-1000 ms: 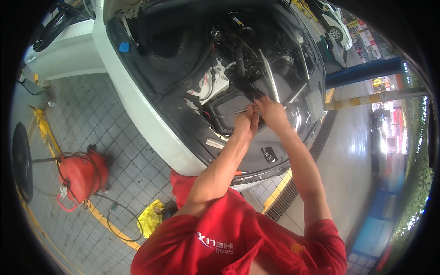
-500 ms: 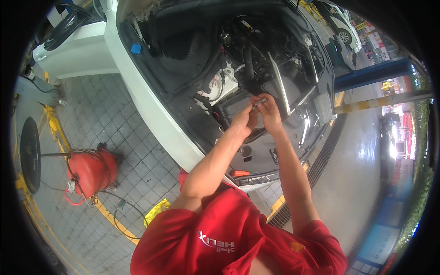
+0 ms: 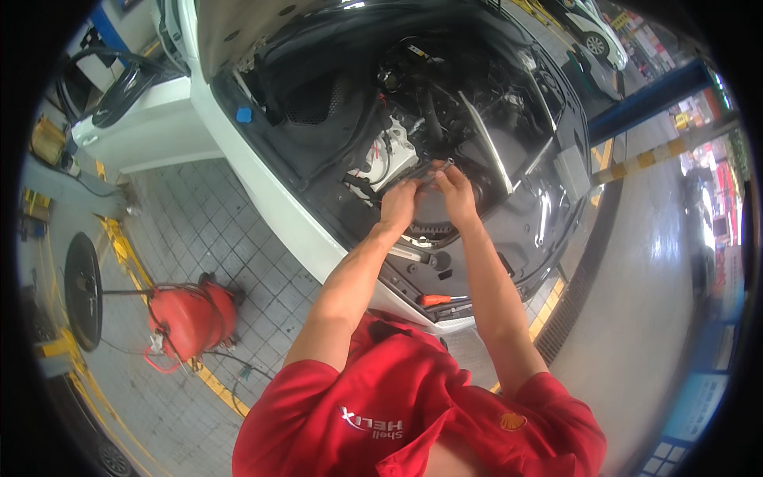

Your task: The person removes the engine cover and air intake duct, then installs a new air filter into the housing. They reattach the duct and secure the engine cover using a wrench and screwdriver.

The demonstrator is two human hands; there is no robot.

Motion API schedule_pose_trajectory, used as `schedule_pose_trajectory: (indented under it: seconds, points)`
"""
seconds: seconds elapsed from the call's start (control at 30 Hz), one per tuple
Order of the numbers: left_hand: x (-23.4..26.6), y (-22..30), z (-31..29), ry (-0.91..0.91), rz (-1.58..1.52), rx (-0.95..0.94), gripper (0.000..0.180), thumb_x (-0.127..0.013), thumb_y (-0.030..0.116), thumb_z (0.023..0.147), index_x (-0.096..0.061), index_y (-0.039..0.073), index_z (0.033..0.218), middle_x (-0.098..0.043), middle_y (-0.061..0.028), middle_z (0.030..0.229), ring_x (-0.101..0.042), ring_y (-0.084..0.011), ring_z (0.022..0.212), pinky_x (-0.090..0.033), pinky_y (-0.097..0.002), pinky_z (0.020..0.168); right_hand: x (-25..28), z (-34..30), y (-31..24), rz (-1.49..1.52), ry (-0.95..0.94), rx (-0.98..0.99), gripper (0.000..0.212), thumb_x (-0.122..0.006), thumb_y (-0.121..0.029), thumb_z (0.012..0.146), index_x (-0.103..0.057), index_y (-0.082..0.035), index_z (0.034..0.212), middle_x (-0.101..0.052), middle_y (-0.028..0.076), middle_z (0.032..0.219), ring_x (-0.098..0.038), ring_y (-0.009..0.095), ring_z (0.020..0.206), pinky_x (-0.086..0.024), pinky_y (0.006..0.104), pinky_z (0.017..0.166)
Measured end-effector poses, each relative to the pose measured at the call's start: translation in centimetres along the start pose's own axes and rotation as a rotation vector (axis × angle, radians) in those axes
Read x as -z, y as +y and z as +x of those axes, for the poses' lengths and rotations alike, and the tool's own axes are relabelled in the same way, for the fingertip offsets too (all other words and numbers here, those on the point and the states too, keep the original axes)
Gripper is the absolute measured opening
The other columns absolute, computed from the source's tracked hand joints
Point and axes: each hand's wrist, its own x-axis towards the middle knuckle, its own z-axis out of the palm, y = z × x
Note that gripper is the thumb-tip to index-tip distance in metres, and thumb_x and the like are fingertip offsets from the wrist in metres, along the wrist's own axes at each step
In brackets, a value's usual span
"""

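Observation:
Over the open engine bay [image 3: 350,79] of a white car, my two hands meet close together. My right hand [image 3: 458,199] is closed, its thumb and fingers pinching a slim metal tool [image 3: 450,162] with a small round silver end. My left hand [image 3: 400,205] has its fingers bent together beside it, at the tool's darker, blurred other end; what exactly they grip is partly hidden. Just left of them lies a silver-white metal part [image 3: 385,157] with dark cables. A dark round-edged opening or cover sits beneath my hands.
A silver wrench [image 3: 544,219] and an orange-handled screwdriver [image 3: 435,300] lie along the car's front. A long silver bar [image 3: 486,141] crosses the bay. On the tiled floor at left stands a red tank [image 3: 191,318] with hoses. A blue lift post [image 3: 652,99] rises at right.
The view has shifted and tilted. My hands, bunched around a small metal piece before, are now slightly farther apart, the left one lower and flatter, the round silver end at the right fingertips.

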Motion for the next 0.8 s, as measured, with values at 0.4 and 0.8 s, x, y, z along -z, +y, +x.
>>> schedule_pose_trajectory:
  seconds: [0.4, 0.8]
  points:
    - [4.0, -4.4, -2.4, -0.272, 0.313, -0.109, 0.030, -0.081, 0.026, 0.099, -0.079, 0.006, 0.121, -0.080, -0.0158, 0.112, -0.075, -0.0381, 0.109, -0.058, -0.0498, 0.095, -3.6, -1.0, 2.1, 0.002, 0.303, 0.100, 0.020, -0.074, -0.013, 0.107, -0.065, 0.003, 0.115, -0.077, 0.013, 0.106, -0.075, 0.018, 0.084, -0.063, 0.0343, 0.074]
    - [7.7, -9.3, -4.9, -0.205, 0.569, -0.265, 0.038, -0.079, 0.024, 0.101, -0.071, 0.010, 0.135, -0.066, -0.0086, 0.143, -0.061, -0.0342, 0.136, -0.045, -0.0506, 0.116, -3.1, -2.0, 0.3, 0.045, 0.305, 0.053, 0.025, -0.075, -0.013, 0.108, -0.065, 0.005, 0.123, -0.071, 0.012, 0.097, -0.072, 0.019, 0.080, -0.061, 0.0365, 0.077]
